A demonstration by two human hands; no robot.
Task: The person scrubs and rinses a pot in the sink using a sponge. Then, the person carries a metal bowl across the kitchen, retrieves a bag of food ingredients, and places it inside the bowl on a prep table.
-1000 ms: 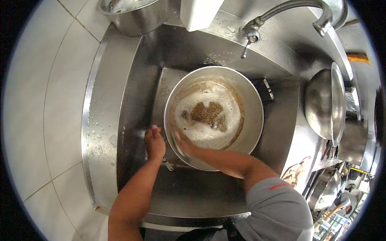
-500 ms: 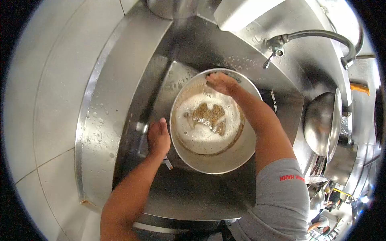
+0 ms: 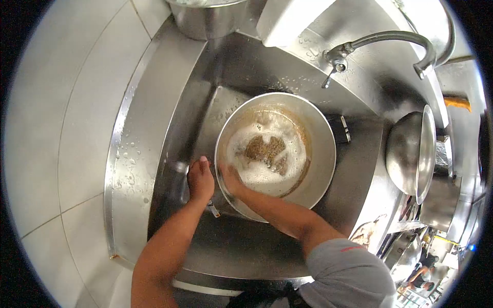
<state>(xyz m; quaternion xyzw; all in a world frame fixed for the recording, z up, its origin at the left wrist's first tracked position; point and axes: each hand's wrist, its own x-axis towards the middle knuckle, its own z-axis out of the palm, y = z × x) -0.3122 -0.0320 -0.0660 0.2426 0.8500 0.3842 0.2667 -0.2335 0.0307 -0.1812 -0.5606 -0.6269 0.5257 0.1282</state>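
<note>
A large round metal pot [image 3: 313, 197] sits in the steel sink, with foamy, cloudy liquid [image 3: 272, 177] and a brown patch in the middle of it. My left hand [image 3: 200, 179] is closed round the pot's left side handle [image 3: 213, 209], whose near end shows below the wrist; the thumb points up. Inside the pot, my right hand [image 3: 229, 179] lies against the left wall at the edge of the foam. Its fingers are blurred, so whether it holds anything is unclear. The pot's other handle [image 3: 345, 129] sticks out on the right.
Steel sink walls [image 3: 169, 138] surround the pot. A curved faucet [image 3: 390, 37] with a lever stands at the upper right. A wide metal bowl [image 3: 408, 154] leans on the right counter, and a metal container [image 3: 208, 20] stands at the top. Another person [image 3: 421, 277] is far off at lower right.
My right hand has swept from the pot's far wall to its left wall, close to my left hand. My left hand stays at the handle. The view has shifted slightly.
</note>
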